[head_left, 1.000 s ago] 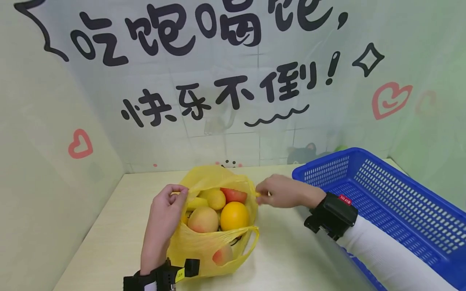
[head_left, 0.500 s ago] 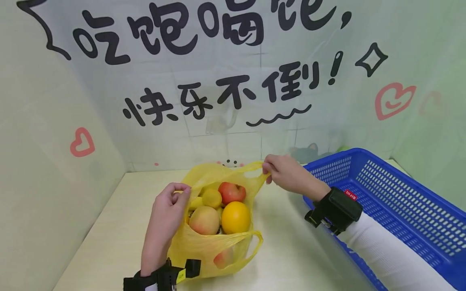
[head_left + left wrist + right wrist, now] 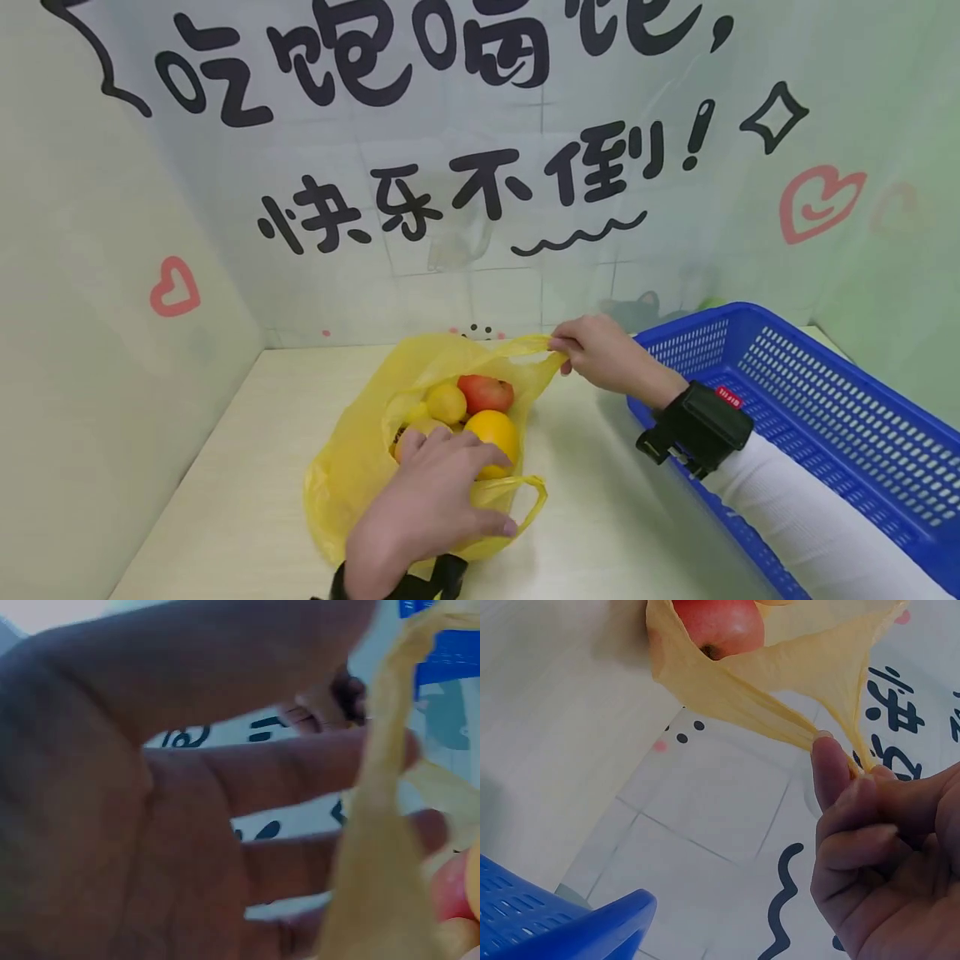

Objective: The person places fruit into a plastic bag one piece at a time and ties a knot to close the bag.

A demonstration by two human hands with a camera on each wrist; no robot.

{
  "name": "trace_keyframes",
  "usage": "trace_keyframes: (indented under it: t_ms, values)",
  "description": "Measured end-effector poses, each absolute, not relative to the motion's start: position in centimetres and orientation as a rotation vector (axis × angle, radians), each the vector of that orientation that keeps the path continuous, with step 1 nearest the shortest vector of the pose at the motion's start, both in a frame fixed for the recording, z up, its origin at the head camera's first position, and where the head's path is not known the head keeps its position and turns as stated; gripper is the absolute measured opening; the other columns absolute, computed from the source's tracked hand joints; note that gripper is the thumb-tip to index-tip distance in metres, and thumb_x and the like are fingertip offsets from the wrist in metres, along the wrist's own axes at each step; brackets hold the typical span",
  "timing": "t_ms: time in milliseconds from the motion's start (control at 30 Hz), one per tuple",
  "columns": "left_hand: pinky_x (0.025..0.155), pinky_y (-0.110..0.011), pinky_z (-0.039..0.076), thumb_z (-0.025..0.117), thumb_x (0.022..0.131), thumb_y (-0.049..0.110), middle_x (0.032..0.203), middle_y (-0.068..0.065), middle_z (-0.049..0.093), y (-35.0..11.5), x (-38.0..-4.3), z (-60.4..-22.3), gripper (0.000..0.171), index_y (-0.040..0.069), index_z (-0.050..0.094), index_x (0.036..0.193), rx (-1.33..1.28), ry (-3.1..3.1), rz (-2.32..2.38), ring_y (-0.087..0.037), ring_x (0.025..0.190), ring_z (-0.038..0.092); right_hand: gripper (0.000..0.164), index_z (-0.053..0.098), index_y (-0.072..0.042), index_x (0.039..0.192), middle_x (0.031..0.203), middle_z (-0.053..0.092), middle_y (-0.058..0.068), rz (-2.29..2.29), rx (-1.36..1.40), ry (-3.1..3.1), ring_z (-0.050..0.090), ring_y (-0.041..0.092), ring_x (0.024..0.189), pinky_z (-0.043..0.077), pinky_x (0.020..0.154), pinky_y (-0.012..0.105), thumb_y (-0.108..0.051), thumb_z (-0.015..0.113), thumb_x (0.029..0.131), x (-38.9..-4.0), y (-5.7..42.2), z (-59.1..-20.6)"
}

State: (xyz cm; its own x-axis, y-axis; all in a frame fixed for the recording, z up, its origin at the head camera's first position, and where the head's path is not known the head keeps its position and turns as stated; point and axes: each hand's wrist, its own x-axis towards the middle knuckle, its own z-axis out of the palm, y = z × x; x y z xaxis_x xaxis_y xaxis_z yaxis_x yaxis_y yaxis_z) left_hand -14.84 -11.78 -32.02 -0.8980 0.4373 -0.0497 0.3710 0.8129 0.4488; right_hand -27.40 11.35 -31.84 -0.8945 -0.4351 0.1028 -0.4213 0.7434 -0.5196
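A yellow plastic bag [image 3: 352,458] stands on the table with its mouth open, holding several fruits. Inside I see a red apple [image 3: 486,393], an orange [image 3: 495,437] and a small yellow fruit [image 3: 447,403]; a peach is mostly behind my left hand. At the bag's far right, my right hand [image 3: 600,350] pinches one handle and pulls it outward. My left hand [image 3: 431,496] reaches over the bag's near side with fingers spread, close to the near handle loop [image 3: 536,500]. In the left wrist view, a strip of the bag [image 3: 382,825] passes in front of its fingertips.
To the right a blue perforated basket [image 3: 686,333] stands beside my right forearm. Behind the table [image 3: 240,442] hangs a printed sheet [image 3: 420,300] with black lettering and pink hearts.
My right hand took the far handle and drew it up and back. My left hand has left the bag's left rim and moved right, over the near side. The bag's left side has slumped outward.
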Motion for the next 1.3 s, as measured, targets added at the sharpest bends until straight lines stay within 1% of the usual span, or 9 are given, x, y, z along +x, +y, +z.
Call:
trace_keyframes:
  t_ms: [67, 133, 200, 367, 533, 633, 933, 1200, 1300]
  values:
    - [0.083, -0.042, 0.028, 0.085, 0.071, 0.041, 0.086, 0.011, 0.066, -10.7, -15.1, -32.7, 0.030, 0.025, 0.073, 0.094, 0.670, 2.797, 0.471, -0.015, 0.084, 0.049, 0.021, 0.070, 0.001, 0.106, 0.078, 0.068, 0.008, -0.844, -0.702, 2.917, 0.057, 0.015, 0.064, 0.047, 0.061, 0.024, -0.010, 0.054, 0.101, -27.4, 11.5, -31.9]
    - [0.078, -0.034, 0.030, 0.083, 0.075, 0.034, 0.069, 0.014, 0.058, -10.0, -15.2, -33.2, 0.017, 0.024, 0.071, 0.080, 0.775, 2.737, 0.419, -0.011, 0.071, 0.046, 0.021, 0.071, 0.002, 0.107, 0.075, 0.067, 0.007, -0.821, -0.683, 2.910, 0.055, 0.014, 0.061, 0.045, 0.059, 0.024, -0.010, 0.054, 0.100, -27.4, 11.6, -31.8]
    - [0.070, -0.023, 0.033, 0.079, 0.080, 0.027, 0.062, 0.018, 0.052, -9.9, -15.0, -33.2, 0.014, 0.025, 0.068, 0.072, 0.927, 2.655, 0.483, -0.003, 0.063, 0.045, 0.022, 0.070, 0.002, 0.108, 0.072, 0.065, 0.006, -0.768, -0.659, 2.891, 0.053, 0.015, 0.062, 0.043, 0.058, 0.023, -0.011, 0.054, 0.100, -27.4, 11.7, -31.7]
    - [0.060, -0.010, 0.038, 0.074, 0.086, 0.023, 0.063, 0.023, 0.050, -11.0, -14.2, -32.0, 0.015, 0.024, 0.067, 0.073, 1.218, 2.484, 0.747, 0.008, 0.060, 0.042, 0.021, 0.070, 0.001, 0.103, 0.070, 0.062, 0.006, -0.627, -0.638, 2.843, 0.050, 0.016, 0.063, 0.041, 0.059, 0.023, -0.010, 0.054, 0.100, -27.3, 11.8, -31.2]
    - [0.063, -0.011, 0.039, 0.070, 0.092, 0.027, 0.067, 0.016, 0.052, -12.7, -15.1, -31.8, 0.015, 0.021, 0.067, 0.078, 1.234, 2.347, 1.018, 0.007, 0.065, 0.044, 0.023, 0.071, 0.001, 0.103, 0.079, 0.064, 0.008, -0.454, -0.594, 2.803, 0.053, 0.017, 0.067, 0.044, 0.063, 0.024, -0.009, 0.051, 0.100, -27.2, 11.8, -30.9]
    - [0.063, -0.014, 0.038, 0.066, 0.094, 0.030, 0.066, 0.014, 0.049, -13.4, -15.6, -31.9, 0.019, 0.020, 0.066, 0.078, 1.112, 2.417, 1.123, 0.003, 0.064, 0.045, 0.023, 0.070, 0.000, 0.101, 0.083, 0.063, 0.007, -0.358, -0.545, 2.773, 0.050, 0.016, 0.066, 0.042, 0.063, 0.023, -0.011, 0.050, 0.100, -27.2, 11.5, -30.5]
    - [0.063, -0.022, 0.036, 0.062, 0.089, 0.011, 0.062, 0.010, 0.034, -14.3, -15.7, -31.6, 0.019, 0.020, 0.061, 0.073, 0.938, 2.692, 1.231, -0.004, 0.062, 0.044, 0.021, 0.061, -0.002, 0.091, 0.073, 0.043, 0.003, -0.410, -0.414, 2.788, 0.036, 0.015, 0.061, 0.032, 0.062, 0.027, -0.011, 0.042, 0.093, -26.6, 10.2, -29.3]
    - [0.066, -0.024, 0.044, 0.063, 0.093, 0.009, 0.071, 0.011, 0.061, -16.5, -15.0, -31.1, 0.020, 0.020, 0.067, 0.077, 0.931, 2.786, 1.442, -0.008, 0.068, 0.054, 0.027, 0.058, -0.003, 0.096, 0.074, 0.044, 0.005, -0.633, -0.273, 2.925, 0.039, 0.018, 0.062, 0.033, 0.059, 0.029, -0.015, 0.035, 0.099, -22.1, 12.0, -29.1]
    - [0.063, -0.025, 0.047, 0.062, 0.094, 0.003, 0.068, 0.006, 0.062, -17.7, -14.6, -31.0, 0.019, 0.015, 0.068, 0.080, 0.959, 2.749, 1.700, -0.009, 0.064, 0.056, 0.031, 0.059, -0.003, 0.097, 0.077, 0.049, 0.007, -0.690, -0.248, 2.979, 0.043, 0.019, 0.064, 0.035, 0.059, 0.030, -0.021, 0.034, 0.103, -20.8, 13.2, -28.7]
